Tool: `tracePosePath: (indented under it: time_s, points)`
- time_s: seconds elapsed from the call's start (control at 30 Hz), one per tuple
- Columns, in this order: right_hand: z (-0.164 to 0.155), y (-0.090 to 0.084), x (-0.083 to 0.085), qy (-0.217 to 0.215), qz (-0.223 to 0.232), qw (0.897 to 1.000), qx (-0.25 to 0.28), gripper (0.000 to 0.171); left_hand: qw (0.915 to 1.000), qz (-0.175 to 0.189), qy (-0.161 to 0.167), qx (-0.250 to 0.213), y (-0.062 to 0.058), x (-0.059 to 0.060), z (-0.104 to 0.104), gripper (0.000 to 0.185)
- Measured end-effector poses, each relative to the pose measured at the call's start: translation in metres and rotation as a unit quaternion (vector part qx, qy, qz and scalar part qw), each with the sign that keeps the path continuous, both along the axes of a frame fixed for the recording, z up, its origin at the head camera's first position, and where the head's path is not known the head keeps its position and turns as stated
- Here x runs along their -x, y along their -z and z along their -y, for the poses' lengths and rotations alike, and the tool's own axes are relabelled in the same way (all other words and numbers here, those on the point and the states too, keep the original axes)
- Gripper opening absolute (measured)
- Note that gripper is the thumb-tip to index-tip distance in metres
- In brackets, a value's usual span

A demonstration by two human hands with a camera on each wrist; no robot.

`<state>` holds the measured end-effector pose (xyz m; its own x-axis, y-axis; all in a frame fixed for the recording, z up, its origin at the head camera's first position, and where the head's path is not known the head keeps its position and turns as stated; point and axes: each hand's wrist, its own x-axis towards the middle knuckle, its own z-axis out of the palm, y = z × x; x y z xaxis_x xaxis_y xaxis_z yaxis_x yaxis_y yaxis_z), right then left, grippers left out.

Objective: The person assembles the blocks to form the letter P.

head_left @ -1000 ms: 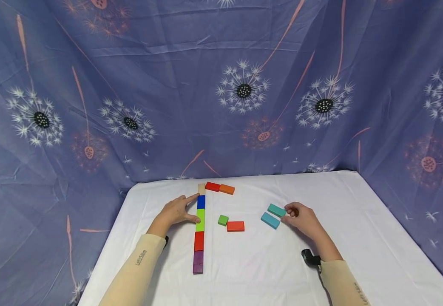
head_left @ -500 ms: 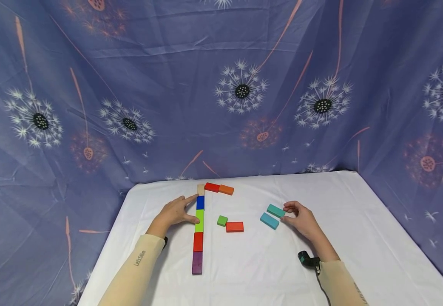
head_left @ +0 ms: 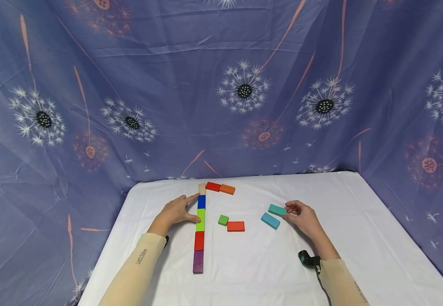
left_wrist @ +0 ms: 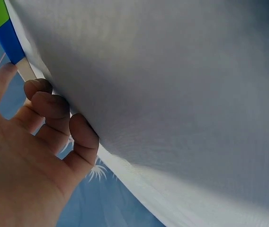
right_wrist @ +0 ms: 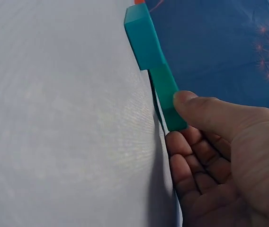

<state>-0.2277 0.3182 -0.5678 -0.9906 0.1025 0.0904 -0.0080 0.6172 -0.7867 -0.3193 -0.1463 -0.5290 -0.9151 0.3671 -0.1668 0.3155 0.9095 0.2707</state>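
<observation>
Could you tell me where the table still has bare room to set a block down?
Bare cloth lies near the table's front edge, between the sleeves, and right of the right hand. It is crowded between the block column and teal blocks.

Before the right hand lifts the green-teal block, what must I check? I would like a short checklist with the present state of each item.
1. Right hand has a grip on the green-teal block: ok, the thumb and fingers pinch its near end.
2. Block is off the table: cannot tell.
3. Blue-teal block is apart from it: cannot tell; the right wrist view shows them overlapping.
4. Left hand steadies the coloured row: ok, its fingertips touch the row's left side.
5. Row is straight: ok.
6. Loose green cube and red block lie apart from the row: ok.
</observation>
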Motion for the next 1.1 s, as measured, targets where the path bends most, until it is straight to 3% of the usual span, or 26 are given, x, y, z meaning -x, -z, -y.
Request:
tracePosePath:
  time_s: [0.23, 0.67, 1.1]
  points:
    - [0.008, -0.006, 0.012, -0.016, 0.015, 1.000, 0.021, 0.038, 1.0000, 0.000, 0.000, 0.004, 0.000, 0.001, 0.002, 0.111]
    - [0.040, -0.018, 0.052, -0.048, 0.032, 0.996, 0.068, 0.043, 1.0000, 0.004, 0.001, 0.002, 0.002, 0.000, 0.003, 0.111]
    - [0.066, -0.023, 0.086, -0.083, 0.053, 0.994, 0.053, 0.039, 0.9999, 0.007, -0.001, -0.007, 0.002, 0.002, -0.001, 0.110]
